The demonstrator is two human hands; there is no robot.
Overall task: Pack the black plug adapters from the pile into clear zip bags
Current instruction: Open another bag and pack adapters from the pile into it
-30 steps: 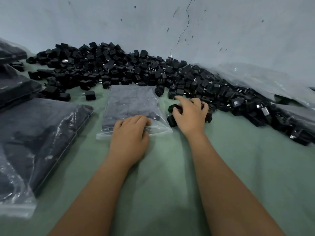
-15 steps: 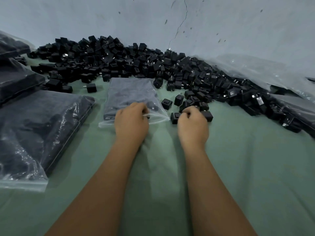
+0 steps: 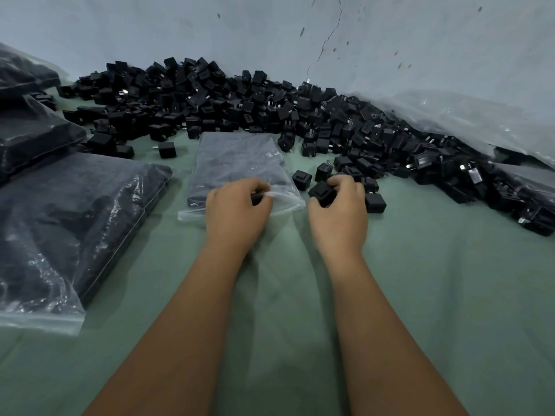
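Two hands are working side by side on the green surface (image 3: 450,295). The left hand (image 3: 237,211) is pinching the near, open edge of the clear zip bag (image 3: 237,163), its fingers (image 3: 255,187) curled around the plastic lip. The bag is lying flat with its long axis running away from the person, mouth pointing back toward the wrists, and dark adapters are already showing inside. The right hand (image 3: 339,217) is gripping a black adapter (image 3: 322,193) between curled fingers and thumb, just to the right of the bag's mouth and a little beyond its corner. So the coming move looks like a short leftward carry, and the right hand is the nearer one. Which way the held adapter's prongs are pointing cannot be told. The pile (image 3: 270,115) is lying along the wall beyond both hands.
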